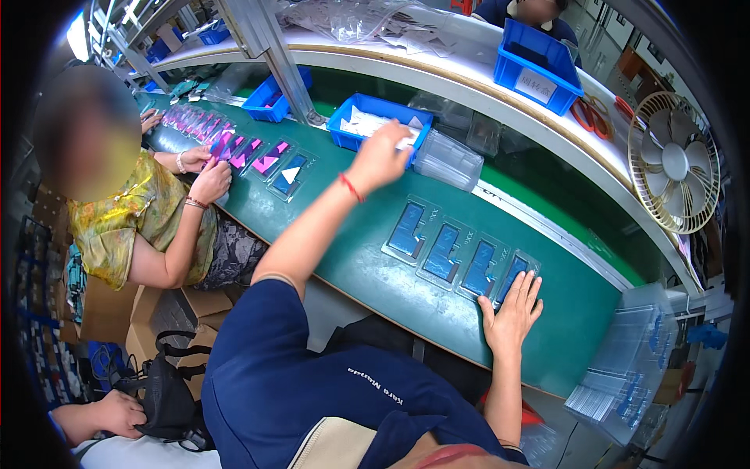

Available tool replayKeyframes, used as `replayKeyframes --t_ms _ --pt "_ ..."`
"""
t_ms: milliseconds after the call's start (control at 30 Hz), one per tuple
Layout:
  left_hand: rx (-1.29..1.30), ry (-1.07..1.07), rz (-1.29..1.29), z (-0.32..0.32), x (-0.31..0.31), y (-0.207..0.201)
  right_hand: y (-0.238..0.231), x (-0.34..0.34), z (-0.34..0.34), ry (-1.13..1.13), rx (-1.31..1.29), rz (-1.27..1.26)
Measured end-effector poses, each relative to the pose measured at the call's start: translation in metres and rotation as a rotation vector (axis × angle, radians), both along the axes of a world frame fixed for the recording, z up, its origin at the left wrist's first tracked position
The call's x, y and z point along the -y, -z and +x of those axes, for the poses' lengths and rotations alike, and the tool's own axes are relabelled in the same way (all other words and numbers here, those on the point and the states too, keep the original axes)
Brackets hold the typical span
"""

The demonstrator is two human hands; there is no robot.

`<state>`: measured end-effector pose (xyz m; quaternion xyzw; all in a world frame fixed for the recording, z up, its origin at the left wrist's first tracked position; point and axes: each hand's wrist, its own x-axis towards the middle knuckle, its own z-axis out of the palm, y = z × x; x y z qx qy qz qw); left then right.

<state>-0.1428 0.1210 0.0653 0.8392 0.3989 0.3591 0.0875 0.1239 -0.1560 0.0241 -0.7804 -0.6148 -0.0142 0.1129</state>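
Note:
My left hand (380, 159) reaches over a blue bin (349, 137) of white paper-like pieces (363, 123). Its fingers curl down among the pieces, and their tips are partly hidden. My right hand (512, 309) lies flat, fingers stretched, on the near edge of the rightmost clear plastic tray (516, 270), partly covering it. Each tray in this slanting row holds a blue, film-faced flat part with a dark strip. Left of it stand a first tray (408, 230), a second tray (443, 252) and a third tray (478, 270).
A co-worker (144, 211) at the left handles pink-filmed pieces beside more trays (269, 156). Clear plastic boxes (448, 160) stand right of the bin. Stacked clear trays (625, 367) are at the bench's right end. A fan (674, 162) and a blue bin (537, 66) are by the shelf.

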Motion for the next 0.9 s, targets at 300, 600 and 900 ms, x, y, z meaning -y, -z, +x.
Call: replayKeyframes --t_ms 300,600,900 --pt "-0.458 -0.039 -0.503 -0.032 -0.11 -0.002 0.002 -0.003 0.0 -0.004 -0.009 0.007" --pt "-0.273 -0.1 -0.272 -0.042 -0.097 0.001 0.001 -0.002 0.002 -0.011 -0.049 0.04" --pt "0.031 -0.044 -0.237 -0.048 -0.089 0.001 0.003 -0.002 0.002 -0.02 -0.061 0.051"
